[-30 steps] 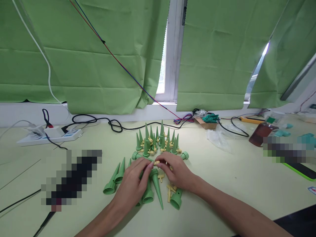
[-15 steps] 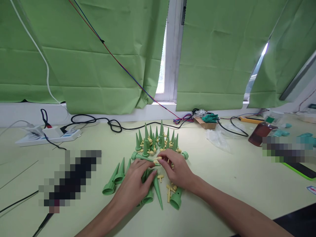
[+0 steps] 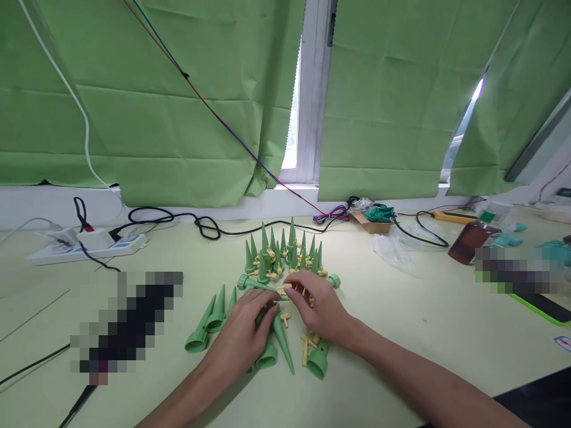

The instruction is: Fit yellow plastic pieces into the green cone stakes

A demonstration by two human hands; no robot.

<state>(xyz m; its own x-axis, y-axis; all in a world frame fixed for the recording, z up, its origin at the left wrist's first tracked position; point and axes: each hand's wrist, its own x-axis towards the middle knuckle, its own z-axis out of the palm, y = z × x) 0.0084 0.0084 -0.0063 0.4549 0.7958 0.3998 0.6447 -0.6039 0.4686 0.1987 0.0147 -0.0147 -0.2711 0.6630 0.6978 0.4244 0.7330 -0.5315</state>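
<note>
Standing green spikes (image 3: 292, 242) rise beyond the fingers. The left hand (image 3: 246, 321) now curls its thumb closer to its fingers; whether they grip the slanting green spike (image 3: 283, 340) beside them, I cannot tell. The right hand (image 3: 319, 304) pinches a yellow fitting (image 3: 286, 287). A loose yellow tee (image 3: 286, 318) now lies closer to the left fingertips, suggesting the 2 hands tend separate pieces.

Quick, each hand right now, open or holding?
Left hand: curled by a green spike; grip can't be told.
Right hand: pinching a yellow fitting.
</note>
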